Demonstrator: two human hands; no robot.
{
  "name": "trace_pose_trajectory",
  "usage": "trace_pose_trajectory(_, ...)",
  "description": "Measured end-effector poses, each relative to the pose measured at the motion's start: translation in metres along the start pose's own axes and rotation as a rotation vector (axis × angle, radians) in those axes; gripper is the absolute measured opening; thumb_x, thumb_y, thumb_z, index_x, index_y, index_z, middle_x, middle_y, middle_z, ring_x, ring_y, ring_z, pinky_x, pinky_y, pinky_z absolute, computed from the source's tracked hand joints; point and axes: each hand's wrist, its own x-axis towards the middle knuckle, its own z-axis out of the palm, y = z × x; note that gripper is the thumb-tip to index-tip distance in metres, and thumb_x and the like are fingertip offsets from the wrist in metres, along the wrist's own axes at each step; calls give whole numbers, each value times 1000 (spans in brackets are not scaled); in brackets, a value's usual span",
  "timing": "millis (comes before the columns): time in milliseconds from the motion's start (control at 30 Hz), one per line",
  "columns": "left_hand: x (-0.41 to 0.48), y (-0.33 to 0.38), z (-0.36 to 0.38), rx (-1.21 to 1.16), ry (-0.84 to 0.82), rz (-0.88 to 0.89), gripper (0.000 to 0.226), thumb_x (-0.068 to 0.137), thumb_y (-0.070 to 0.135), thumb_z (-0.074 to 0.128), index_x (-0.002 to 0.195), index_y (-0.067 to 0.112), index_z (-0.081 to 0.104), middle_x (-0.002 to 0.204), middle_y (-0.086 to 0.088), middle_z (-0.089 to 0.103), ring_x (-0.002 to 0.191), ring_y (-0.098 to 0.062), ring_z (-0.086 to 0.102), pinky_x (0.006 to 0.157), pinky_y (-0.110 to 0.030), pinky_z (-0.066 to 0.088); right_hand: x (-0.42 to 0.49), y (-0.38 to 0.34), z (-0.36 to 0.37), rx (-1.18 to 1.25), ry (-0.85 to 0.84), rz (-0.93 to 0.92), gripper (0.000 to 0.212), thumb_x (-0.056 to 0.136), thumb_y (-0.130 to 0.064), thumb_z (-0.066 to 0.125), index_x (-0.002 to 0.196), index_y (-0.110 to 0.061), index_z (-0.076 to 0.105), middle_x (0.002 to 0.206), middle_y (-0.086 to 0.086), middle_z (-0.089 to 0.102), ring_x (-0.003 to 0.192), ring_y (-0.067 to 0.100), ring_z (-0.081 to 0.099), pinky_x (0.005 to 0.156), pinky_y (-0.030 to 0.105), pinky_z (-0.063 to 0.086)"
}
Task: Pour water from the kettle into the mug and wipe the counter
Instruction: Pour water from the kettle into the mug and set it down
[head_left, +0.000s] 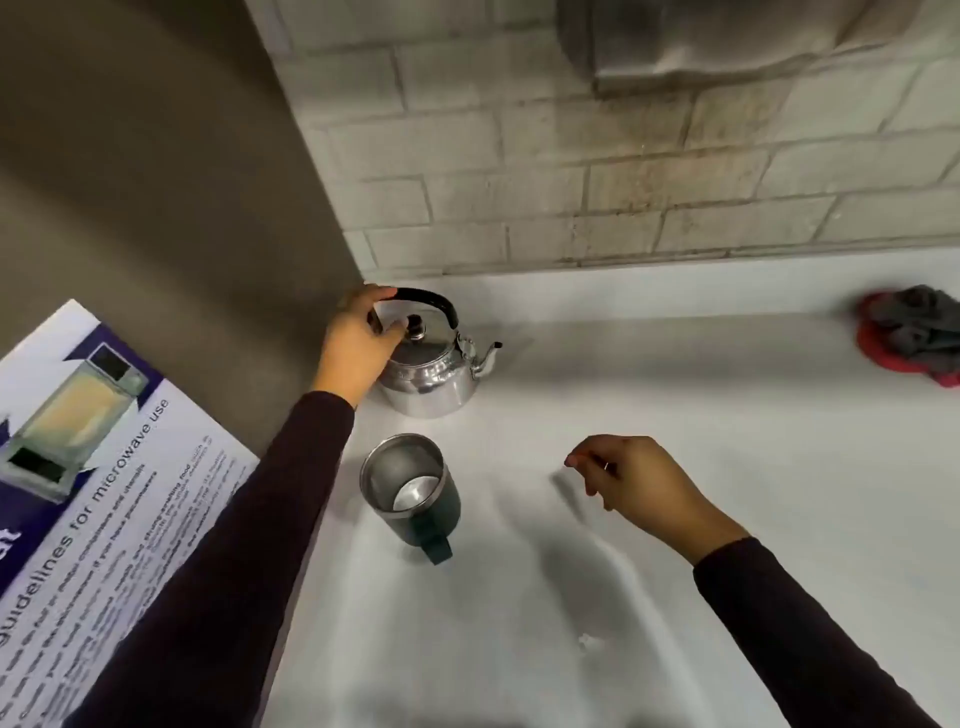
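A shiny steel kettle (434, 371) with a black arched handle stands on the white counter (675, 405) near the back left corner, spout pointing right. My left hand (356, 345) is wrapped around the left end of that handle. In front of the kettle stands a dark green mug (415, 493) with a steel inside, upright, its handle toward me. My right hand (634, 480) hovers just above the counter to the right of the mug, fingers loosely curled and holding nothing. A red and grey cloth (914, 335) lies bunched at the far right.
A brown appliance side (156, 182) with a printed microwave guideline sheet (98, 467) rises on the left. A tiled wall (623, 182) runs along the back. A small wet spot (589, 642) marks the counter near me.
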Motion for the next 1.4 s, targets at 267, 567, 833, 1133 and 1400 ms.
trace_pose_trajectory(267,68,-20,10,200,-342,66,37,73,27,77,103,10,64,101,-8,63,95,-22,57,75,-25,42,12,-6,19,-59,-71,31,18,93,-25,51,91,-24,69,61,-15,57,46,-3,50,53,11,36)
trace_pose_trajectory(567,86,-17,7,127,-529,56,13,73,25,77,78,18,66,65,5,56,60,-10,52,52,-20,40,1,-7,15,-104,-69,1,18,91,-22,51,87,-27,68,61,-16,58,50,-5,53,51,7,38)
trace_pose_trajectory(833,62,32,-28,-85,-115,41,17,72,29,77,78,15,70,65,3,60,59,-5,51,52,-7,39,-8,-4,-1,-168,-43,-54,17,92,-30,52,90,-27,68,60,-23,54,55,-6,50,54,6,35)
trace_pose_trajectory(1133,-8,117,-99,-114,-9,207,34,80,18,71,101,44,65,99,20,67,90,21,59,85,1,41,-22,-5,-18,-93,-10,-87,13,91,-31,54,85,-30,66,63,-13,63,57,5,59,58,18,44)
trace_pose_trajectory(1400,-100,136,-139,96,32,128,26,78,26,72,100,40,71,90,32,66,89,25,56,76,6,39,-36,5,-16,-89,-43,-143,13,91,-30,55,84,-33,66,62,-15,63,59,6,61,59,19,46)
